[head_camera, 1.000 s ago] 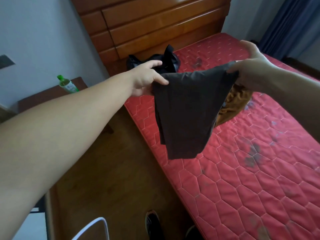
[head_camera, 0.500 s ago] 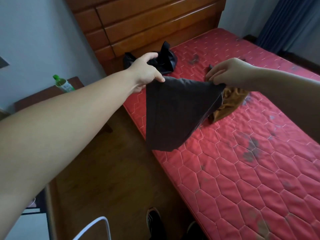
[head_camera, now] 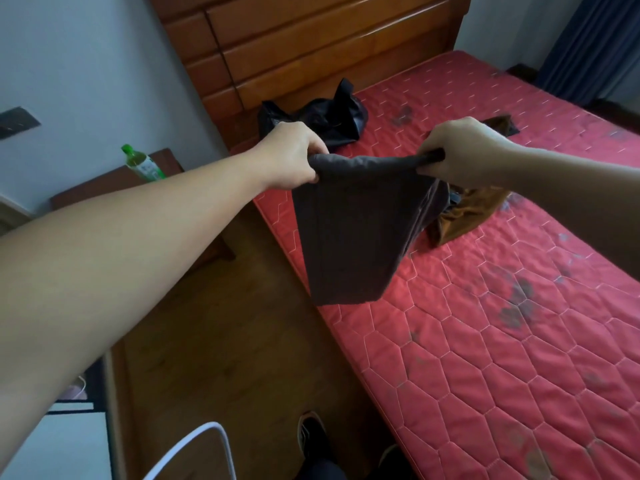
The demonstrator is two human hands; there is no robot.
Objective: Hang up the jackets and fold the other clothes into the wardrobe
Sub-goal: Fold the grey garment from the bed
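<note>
A dark grey garment (head_camera: 353, 230) hangs folded in the air over the left edge of the red mattress (head_camera: 502, 334). My left hand (head_camera: 294, 155) grips its top left corner. My right hand (head_camera: 457, 150) grips the top right corner, so the upper edge is stretched between both hands. A brown garment (head_camera: 467, 213) lies crumpled on the mattress behind the grey one, partly hidden by it. A black garment (head_camera: 325, 119) lies bunched near the wooden headboard (head_camera: 311, 46).
A green-capped bottle (head_camera: 143, 164) stands on a dark bedside table (head_camera: 100, 185) at the left. Wooden floor (head_camera: 225, 341) runs beside the bed. A white curved chair frame (head_camera: 197, 448) and my dark shoes (head_camera: 311, 441) are at the bottom. Blue curtains (head_camera: 588, 46) hang at the far right.
My right hand came down and closer to my left hand, and its fingers closed on the garment's corner. The grey garment now hangs lower with its top edge level.
</note>
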